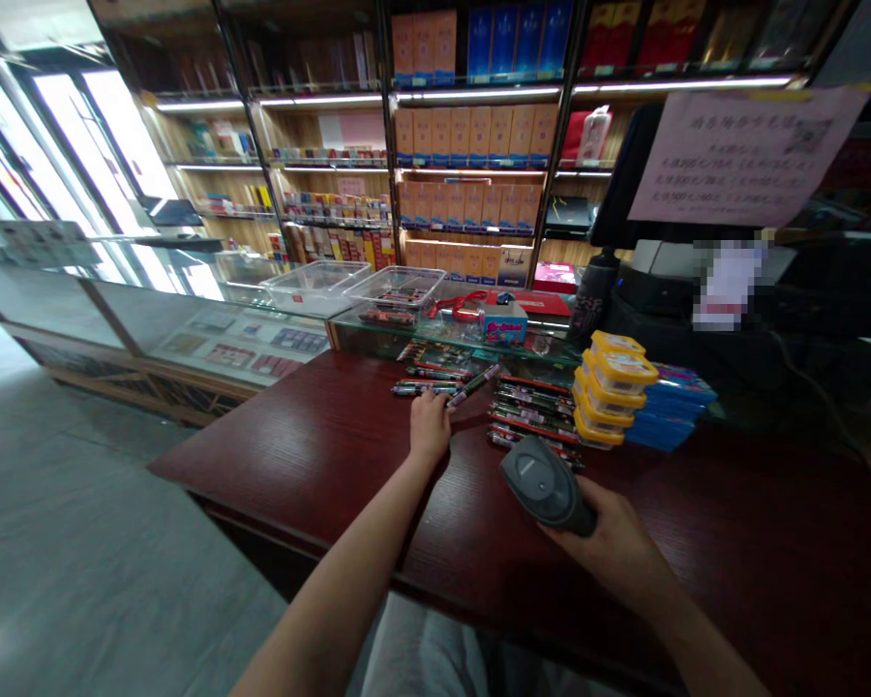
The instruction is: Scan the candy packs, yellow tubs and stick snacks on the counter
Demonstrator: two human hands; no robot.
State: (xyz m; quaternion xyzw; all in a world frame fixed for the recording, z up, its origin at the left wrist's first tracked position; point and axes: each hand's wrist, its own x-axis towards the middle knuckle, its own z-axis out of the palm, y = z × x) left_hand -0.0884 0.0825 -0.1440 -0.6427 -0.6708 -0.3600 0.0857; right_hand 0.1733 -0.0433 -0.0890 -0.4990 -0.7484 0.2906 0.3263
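evidently, the left is taken up by a glass display case [120,283], and past the far edge of the desk [297,426] clear bins [301,293] are set on glass, probably so that small goods are kept together. toward the middle, a dark pen [480,383] is held by its near end in the left hand [430,428], whose fingers appear closed on it; it is slanted to the far right, perhaps so that its barrel is left uncovered. just beyond that hand, a small group of pens [412,389] is laid flat. to the right, a larger batch of pens [533,397] is lined up in rows, seemingly for tidiness. nearer, a grey scanner [541,482] is gripped in the right hand [616,542], the fingers wrapped round its handle though partly hidden, its head left free, likely for aiming. farther right, yellow-lidded tubs [610,397] are stacked beside blue packs [672,411], presumably to save room, and a paper sign [740,160] is hung over the monitor [619,198], apparently for reading
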